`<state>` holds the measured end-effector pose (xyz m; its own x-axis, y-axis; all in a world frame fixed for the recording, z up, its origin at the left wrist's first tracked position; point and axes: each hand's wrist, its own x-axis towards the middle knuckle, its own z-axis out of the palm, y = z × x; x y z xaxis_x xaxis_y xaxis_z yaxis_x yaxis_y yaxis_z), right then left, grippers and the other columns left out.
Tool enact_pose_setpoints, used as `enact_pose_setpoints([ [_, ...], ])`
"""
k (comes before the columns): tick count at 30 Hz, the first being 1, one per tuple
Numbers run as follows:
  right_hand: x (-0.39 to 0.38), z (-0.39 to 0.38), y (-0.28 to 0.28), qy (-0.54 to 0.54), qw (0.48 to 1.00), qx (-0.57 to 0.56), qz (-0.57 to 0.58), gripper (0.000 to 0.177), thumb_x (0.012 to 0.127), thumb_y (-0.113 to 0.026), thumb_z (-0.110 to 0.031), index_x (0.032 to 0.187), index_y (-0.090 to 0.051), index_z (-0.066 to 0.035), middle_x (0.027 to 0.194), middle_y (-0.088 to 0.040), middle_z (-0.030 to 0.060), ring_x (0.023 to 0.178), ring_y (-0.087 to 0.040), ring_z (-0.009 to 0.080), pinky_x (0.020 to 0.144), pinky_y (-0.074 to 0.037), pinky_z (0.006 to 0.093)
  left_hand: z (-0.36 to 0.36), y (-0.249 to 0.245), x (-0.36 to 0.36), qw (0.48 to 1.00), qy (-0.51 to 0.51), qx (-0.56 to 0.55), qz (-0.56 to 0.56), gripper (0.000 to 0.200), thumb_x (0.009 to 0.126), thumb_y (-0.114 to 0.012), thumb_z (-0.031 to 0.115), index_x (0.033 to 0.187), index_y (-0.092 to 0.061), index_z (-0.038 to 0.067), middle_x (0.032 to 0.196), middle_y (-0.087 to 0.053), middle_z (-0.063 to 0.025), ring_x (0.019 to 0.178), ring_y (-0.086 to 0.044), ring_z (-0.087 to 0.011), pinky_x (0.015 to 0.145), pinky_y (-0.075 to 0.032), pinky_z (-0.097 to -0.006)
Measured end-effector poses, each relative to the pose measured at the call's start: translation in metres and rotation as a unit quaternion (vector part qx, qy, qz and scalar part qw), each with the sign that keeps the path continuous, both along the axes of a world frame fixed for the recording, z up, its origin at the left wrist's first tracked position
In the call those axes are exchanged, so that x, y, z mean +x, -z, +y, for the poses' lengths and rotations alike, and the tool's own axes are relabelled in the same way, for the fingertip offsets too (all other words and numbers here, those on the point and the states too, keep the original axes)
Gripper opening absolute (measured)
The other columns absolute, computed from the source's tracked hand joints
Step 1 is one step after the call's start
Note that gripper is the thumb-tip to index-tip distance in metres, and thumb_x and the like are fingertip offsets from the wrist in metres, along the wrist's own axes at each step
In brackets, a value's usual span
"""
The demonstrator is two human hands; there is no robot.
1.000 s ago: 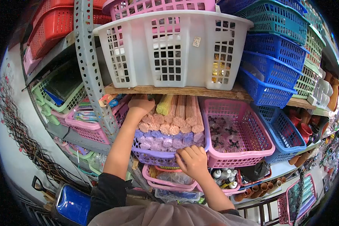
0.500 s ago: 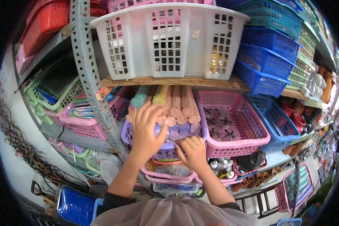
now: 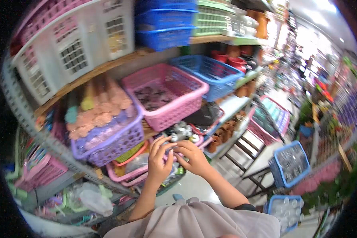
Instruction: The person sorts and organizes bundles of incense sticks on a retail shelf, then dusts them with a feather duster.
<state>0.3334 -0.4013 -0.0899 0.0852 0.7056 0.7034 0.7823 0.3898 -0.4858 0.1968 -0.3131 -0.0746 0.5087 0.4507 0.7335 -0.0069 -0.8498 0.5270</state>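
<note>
My left hand (image 3: 159, 160) and my right hand (image 3: 191, 156) are raised in front of my body, with their fingertips meeting. The left fingers point upward with the thumb apart; the right fingers are loosely bent towards them. I see nothing held in either hand, though the view is slightly blurred. To their left is the purple basket (image 3: 125, 139), containing peach-coloured wrapped bundles (image 3: 103, 113) above lilac ones. Behind the hands, several small bottles (image 3: 181, 129) stand in a lower pink basket. Above these sits a larger pink basket (image 3: 178, 110) with small dark-centred items inside.
A blue basket (image 3: 222, 85) stands farther right on the shelf. A white crate (image 3: 89, 47) occupies the upper shelf. On the right, a dark wooden rack (image 3: 246, 152), a pink basket of wrapped rolls (image 3: 270, 119) and a blue-rimmed basket (image 3: 290, 164) stand along the floor.
My hands have left the bundles and the purple basket's rim and come together. The camera view has swung to the right, so the shelf now appears farther left.
</note>
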Motion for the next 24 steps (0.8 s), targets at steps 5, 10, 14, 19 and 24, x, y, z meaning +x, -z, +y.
enact_pose_setpoints([
  [5,0.036,-0.092,0.026,0.142,0.988,-0.052,0.02,0.016,0.081,-0.064,-0.006,0.097,-0.063,-0.003,0.096,-0.064,0.0114,0.09,-0.062,0.0285,0.076,-0.049,0.0366,-0.048,0.033,0.065,0.971,0.201,-0.118,0.055,0.02,0.083,-0.056,0.003,0.102,-0.061,0.002,0.107,-0.061,-0.0131,0.103,-0.056,-0.0298,0.092,-0.043,-0.0373],
  [10,0.074,-0.158,0.059,0.256,0.946,-0.111,0.162,0.014,0.085,-0.062,-0.013,0.096,-0.066,-0.006,0.091,-0.065,0.0121,0.082,-0.063,0.0282,0.069,-0.05,0.0365,-0.077,0.06,0.116,0.923,0.309,-0.171,0.152,0.023,0.084,-0.055,0.001,0.105,-0.062,0.0,0.104,-0.064,-0.0127,0.101,-0.061,-0.0236,0.09,-0.045,-0.0319],
  [14,0.108,-0.191,0.069,0.326,0.905,-0.143,0.232,0.015,0.087,-0.06,-0.014,0.096,-0.066,-0.004,0.093,-0.066,0.0127,0.081,-0.064,0.0266,0.07,-0.051,0.0342,-0.087,0.087,0.17,0.88,0.362,-0.225,0.21,0.021,0.088,-0.056,0.007,0.107,-0.062,0.001,0.103,-0.066,-0.012,0.098,-0.062,-0.0221,0.087,-0.046,-0.0315],
  [19,0.196,-0.227,0.095,0.42,0.871,-0.141,0.214,0.017,0.087,-0.06,-0.017,0.096,-0.066,-0.004,0.089,-0.067,0.0137,0.081,-0.065,0.027,0.07,-0.052,0.0347,-0.112,0.095,0.258,0.833,0.436,-0.258,0.223,0.023,0.09,-0.055,0.009,0.111,-0.06,0.0,0.106,-0.065,-0.0109,0.101,-0.062,-0.0197,0.088,-0.046,-0.031],
  [24,0.288,-0.256,0.097,0.488,0.826,-0.139,0.244,0.019,0.085,-0.061,-0.018,0.093,-0.067,-0.001,0.09,-0.067,0.0166,0.082,-0.066,0.0285,0.071,-0.051,0.0373,-0.138,0.09,0.34,0.804,0.465,-0.258,0.266,0.024,0.092,-0.054,0.008,0.114,-0.058,-0.001,0.109,-0.064,-0.0104,0.102,-0.061,-0.0173,0.089,-0.047,-0.0294],
])
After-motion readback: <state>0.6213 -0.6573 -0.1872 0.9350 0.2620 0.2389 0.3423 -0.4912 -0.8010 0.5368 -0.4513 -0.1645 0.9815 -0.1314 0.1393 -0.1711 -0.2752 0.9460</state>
